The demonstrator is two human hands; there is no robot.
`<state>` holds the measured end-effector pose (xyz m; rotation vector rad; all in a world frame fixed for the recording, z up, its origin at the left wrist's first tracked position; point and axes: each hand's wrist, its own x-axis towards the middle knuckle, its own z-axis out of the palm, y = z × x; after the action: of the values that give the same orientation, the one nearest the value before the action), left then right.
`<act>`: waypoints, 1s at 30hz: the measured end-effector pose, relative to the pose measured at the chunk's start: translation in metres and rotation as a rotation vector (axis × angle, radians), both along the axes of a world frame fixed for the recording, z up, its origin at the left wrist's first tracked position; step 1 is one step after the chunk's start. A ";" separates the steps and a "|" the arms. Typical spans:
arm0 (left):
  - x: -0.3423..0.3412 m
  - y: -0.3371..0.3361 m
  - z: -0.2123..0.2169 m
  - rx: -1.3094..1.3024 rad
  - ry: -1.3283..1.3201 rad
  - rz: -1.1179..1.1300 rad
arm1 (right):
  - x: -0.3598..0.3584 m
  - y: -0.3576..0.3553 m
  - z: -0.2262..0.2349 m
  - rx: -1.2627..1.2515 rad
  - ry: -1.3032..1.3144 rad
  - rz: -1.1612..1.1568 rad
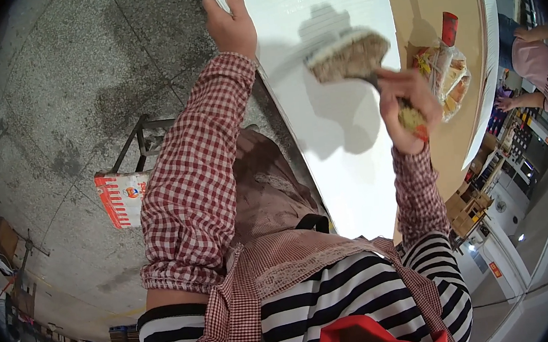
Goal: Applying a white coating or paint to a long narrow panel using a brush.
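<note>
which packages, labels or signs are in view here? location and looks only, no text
Red and white printed bag: on the floor left of the person's left sleeve, by a dark metal frame; flat, rectangular, red stripes.
Clear plastic bag: on the tan tabletop right of the right hand; crumpled, orange and yellow contents.
Red cup-like container: just above that bag; small, cylindrical.
Orange signs: on white units at lower right; small rectangles.

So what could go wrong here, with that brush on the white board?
The left hand grips only the white board's far edge, so the board might shift under the strokes. The right hand holds the wide brush by a smeared handle, which could slip. The bag of packets and red cup sit close enough to catch stray smears.
</note>
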<state>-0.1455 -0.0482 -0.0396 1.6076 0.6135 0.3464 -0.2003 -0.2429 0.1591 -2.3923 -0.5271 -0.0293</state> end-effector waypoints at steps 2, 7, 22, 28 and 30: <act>0.001 -0.003 0.001 -0.048 0.025 -0.012 | 0.011 0.010 -0.009 0.021 -0.005 -0.053; 0.001 -0.002 -0.002 -0.001 -0.043 -0.018 | -0.009 -0.002 -0.019 0.001 0.058 0.013; 0.002 0.000 0.015 -0.072 0.037 -0.029 | -0.013 -0.015 0.006 0.070 0.267 -0.137; 0.005 -0.007 0.014 -0.086 0.003 -0.031 | 0.063 0.013 -0.031 0.305 -0.030 -0.215; 0.005 -0.002 0.012 -0.062 0.034 -0.039 | 0.041 0.007 -0.024 0.197 0.048 -0.200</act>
<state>-0.1406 -0.0498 -0.0274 1.5666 0.6124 0.2691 -0.1593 -0.2357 0.1354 -2.2370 -0.2485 -0.1065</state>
